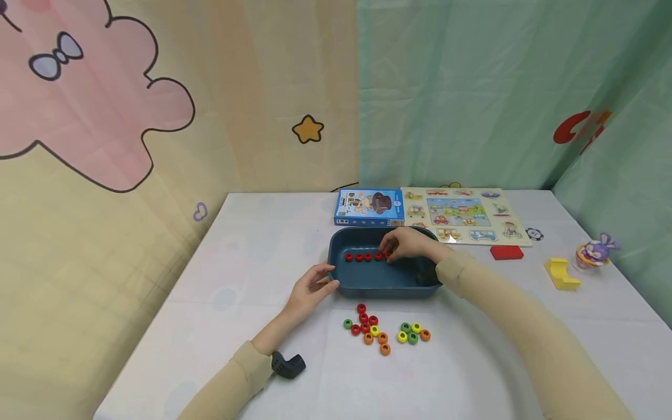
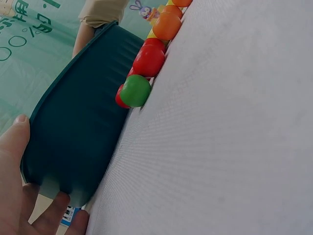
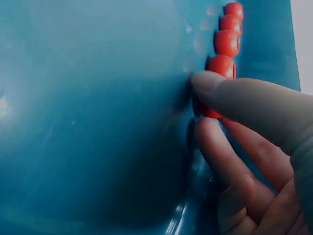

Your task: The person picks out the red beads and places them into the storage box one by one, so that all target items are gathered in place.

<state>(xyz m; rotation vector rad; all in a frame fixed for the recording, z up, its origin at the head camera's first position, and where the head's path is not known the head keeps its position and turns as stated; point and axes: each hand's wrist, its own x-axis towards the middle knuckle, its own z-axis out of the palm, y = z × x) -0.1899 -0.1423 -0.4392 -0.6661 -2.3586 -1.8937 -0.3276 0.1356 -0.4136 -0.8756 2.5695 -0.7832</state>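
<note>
My right hand reaches into a dark blue plastic tray. Its thumb and forefinger pinch a red bead at the right end of a line of red beads on the tray floor. At the tray's left end rests my left hand, thumb by the near corner and the other fingers, fairly straight, against the end wall. In front of the tray lie loose beads: red ones, orange ones, yellow ones and green ones.
Behind the tray are a blue picture box and a wooden picture puzzle board. To the right stand a red block, a yellow block and a purple rabbit toy. Curtains hang behind the white table.
</note>
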